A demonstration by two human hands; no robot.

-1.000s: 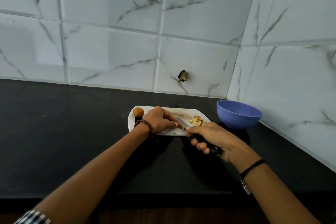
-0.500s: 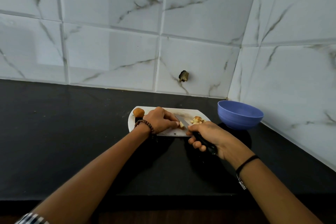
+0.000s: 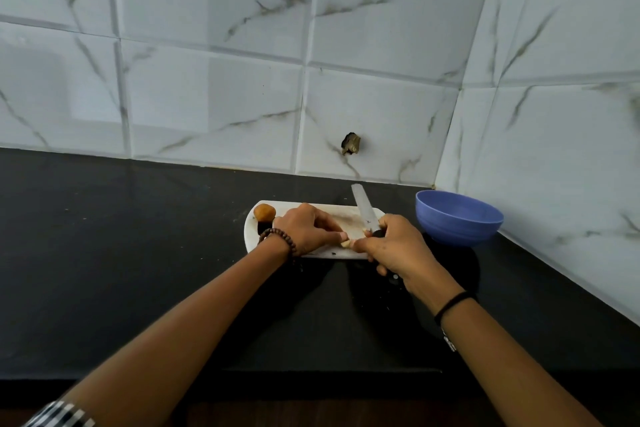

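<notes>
Fingers of the left hand (image 3: 308,230) are curling inward, narrow, with the tips pinching a small pale food piece (image 3: 345,244) down at the near edge of the white cutting board (image 3: 251,236). Fingers of the right hand (image 3: 391,246) are wrapping tightly round the black handle of a knife (image 3: 363,208). The right forefinger tip is touching the same piece from the other side.

The blade is pointing away from the person toward the wall. Its tip is passing over the far edge of the board, and its heel is sitting just beside the piece. The butt of the handle is showing below the right palm.

1 beaded bracelet (image 3: 277,236) is circling the left wrist, and 1 black band (image 3: 453,302) the right wrist.

1 orange-brown lump (image 3: 265,211) is sitting at the far left corner of the board, well apart from both hands. 1 blue bowl (image 3: 457,218) is standing on the black countertop (image 3: 138,253) just right of the board, near the corner of the marble-tiled wall (image 3: 207,97). 1 dark hole (image 3: 351,144) is showing in the wall above the board.
</notes>
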